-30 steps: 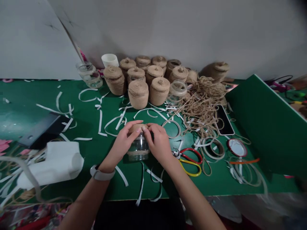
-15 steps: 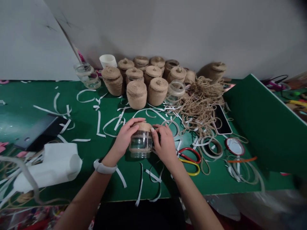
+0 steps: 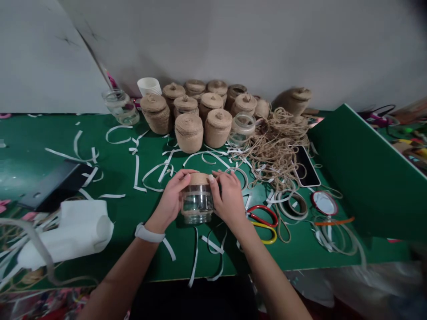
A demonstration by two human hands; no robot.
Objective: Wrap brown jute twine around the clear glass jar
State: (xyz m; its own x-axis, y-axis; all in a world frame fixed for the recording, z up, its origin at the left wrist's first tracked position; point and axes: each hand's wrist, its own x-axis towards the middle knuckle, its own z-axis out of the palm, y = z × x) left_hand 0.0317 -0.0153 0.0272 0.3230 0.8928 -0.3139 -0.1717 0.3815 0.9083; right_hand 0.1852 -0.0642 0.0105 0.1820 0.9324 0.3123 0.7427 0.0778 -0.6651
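A clear glass jar (image 3: 197, 202) is held between my two hands near the front of the table, its threaded mouth toward me. Tan twine (image 3: 199, 179) covers its far end in a band, and the rest of the glass is bare. My left hand (image 3: 174, 192) grips the jar's left side, thumb on the twine. On the opposite side my right hand (image 3: 227, 193) presses its thumb against the twine edge, the other fingers curled behind. Right of that hand lie scissors (image 3: 263, 216) with one red and one yellow handle loop.
Several twine-wrapped jars (image 3: 189, 133) stand at the back, beside a bare glass jar (image 3: 242, 130) and a twine heap (image 3: 278, 146). White strips (image 3: 194, 258) litter the green table (image 3: 133, 249). A phone (image 3: 306, 166), tape rolls (image 3: 293, 205) and a green board (image 3: 370, 178) are on the right.
The jar has shifted slightly toward me and tipped a little, with both hands still on it. My left fingers have moved slightly along its far end.
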